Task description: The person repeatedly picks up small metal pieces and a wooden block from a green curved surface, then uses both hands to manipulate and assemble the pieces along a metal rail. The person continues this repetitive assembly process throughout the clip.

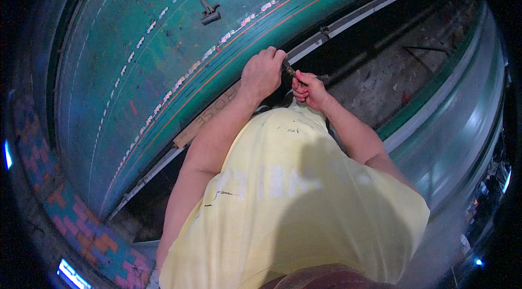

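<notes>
My left hand [263, 74] is closed, its fingertips pinching the upper end of a small dark rod-like metal part [290, 69]. Curled round the other end of that part is my right hand [309, 90], just right of and below the left. Both hands are close together in front of my body, over the gap beside the long green table [163, 60]. The fingers hide much of the part, so its exact kind does not show. A dark metal bracket-like piece [209, 6] with two short cylindrical ends lies on the green tabletop.
A pale metal rail [348, 26] with small fittings runs along the table's edge. White patches and orange lines mark the tabletop. A wooden strip [202, 120] lies by the edge, near my left forearm. Another long green-edged table [451, 109] stands to the right, across a dark floor.
</notes>
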A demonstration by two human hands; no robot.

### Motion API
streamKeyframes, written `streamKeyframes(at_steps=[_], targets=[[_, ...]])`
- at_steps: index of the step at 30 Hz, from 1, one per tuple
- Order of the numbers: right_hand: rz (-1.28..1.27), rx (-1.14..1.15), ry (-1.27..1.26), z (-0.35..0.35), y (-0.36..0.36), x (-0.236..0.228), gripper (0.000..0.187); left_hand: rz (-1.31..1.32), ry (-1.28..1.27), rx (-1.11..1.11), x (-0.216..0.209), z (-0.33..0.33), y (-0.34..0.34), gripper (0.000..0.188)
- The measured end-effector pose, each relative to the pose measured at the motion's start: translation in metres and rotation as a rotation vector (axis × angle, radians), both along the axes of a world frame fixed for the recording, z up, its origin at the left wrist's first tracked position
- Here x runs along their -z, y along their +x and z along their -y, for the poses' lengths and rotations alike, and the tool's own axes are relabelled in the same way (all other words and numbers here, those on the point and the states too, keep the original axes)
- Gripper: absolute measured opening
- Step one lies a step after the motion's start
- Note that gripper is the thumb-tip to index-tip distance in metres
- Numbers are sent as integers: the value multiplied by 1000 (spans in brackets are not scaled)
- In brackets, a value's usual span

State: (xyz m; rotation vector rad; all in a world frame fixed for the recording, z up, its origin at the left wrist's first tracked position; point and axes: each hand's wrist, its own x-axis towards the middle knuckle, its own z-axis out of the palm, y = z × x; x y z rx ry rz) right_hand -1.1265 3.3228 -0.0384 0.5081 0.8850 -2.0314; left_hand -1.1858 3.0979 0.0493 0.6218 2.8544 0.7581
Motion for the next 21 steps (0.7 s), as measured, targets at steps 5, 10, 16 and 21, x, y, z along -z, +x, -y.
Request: streamKeyframes(at_steps=[5, 10, 16, 21], targets=[[21, -52, -46, -5, -5, 4, 54, -19, -10, -4, -3, -3, 2, 26], [336, -7, -373, -6, -7, 5, 58, -8, 11, -34, -4, -4, 1, 35], [263, 25, -184, -1, 2, 10, 62, -17, -20, -35, -8, -4, 2, 36], [-100, -3, 207, -40, 25, 29, 45, -30, 11, -18, -8, 0, 4, 39]])
